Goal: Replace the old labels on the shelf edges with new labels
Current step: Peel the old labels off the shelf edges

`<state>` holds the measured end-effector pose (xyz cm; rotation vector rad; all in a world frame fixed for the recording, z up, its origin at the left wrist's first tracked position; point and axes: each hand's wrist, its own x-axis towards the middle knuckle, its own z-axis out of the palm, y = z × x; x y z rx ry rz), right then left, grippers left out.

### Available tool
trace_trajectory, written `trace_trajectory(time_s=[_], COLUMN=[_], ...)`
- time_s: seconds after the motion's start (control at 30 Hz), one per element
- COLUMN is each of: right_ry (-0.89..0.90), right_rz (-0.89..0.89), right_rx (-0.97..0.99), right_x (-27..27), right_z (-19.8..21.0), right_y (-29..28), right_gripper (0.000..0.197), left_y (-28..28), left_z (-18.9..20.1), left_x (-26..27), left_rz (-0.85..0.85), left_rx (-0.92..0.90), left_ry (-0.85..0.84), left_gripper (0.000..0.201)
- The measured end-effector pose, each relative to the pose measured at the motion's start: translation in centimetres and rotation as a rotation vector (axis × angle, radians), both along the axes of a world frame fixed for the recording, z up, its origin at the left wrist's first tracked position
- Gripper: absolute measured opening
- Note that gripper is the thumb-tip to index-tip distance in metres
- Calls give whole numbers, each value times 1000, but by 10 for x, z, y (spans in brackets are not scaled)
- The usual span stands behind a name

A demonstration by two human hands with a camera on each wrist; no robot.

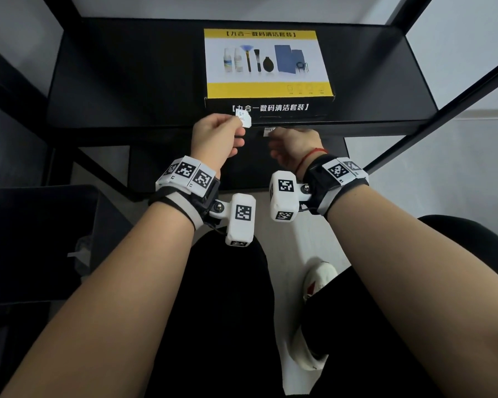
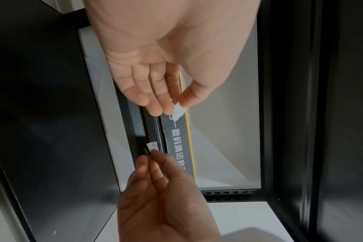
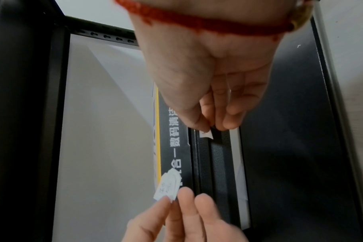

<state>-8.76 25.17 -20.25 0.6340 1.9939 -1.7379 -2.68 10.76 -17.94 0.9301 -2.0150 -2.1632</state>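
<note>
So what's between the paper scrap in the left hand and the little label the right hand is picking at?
Nothing but bare black shelf edge, seen best in the right wrist view, between the held label and the stuck label.

The shelf (image 1: 127, 81) is black. On it, the box (image 1: 268, 63) has a yellow-banded top with a pale picture panel; its black front carries white characters. Before the box, both labels (image 1: 243, 118) (image 1: 268, 131) are white. Black-and-white square-code markers (image 1: 188, 170) cover the white wristbands; a red string (image 1: 311, 154) circles one wrist.
</note>
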Motion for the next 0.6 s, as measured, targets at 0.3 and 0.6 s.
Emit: trace_trajectory(time_s=[0.3,0.6], right_ry=[38,118], right_rz=[159,335], right_rx=[-98,-118], right_x=[9,9], right_z=[34,55], right_y=[0,-9], right_gripper=[9,12], left_y=[4,0], left_z=[-1,8], left_x=[1,0], left_rz=[27,4], left_rx=[16,91], left_ry=[-30,17], left_gripper=[7,24])
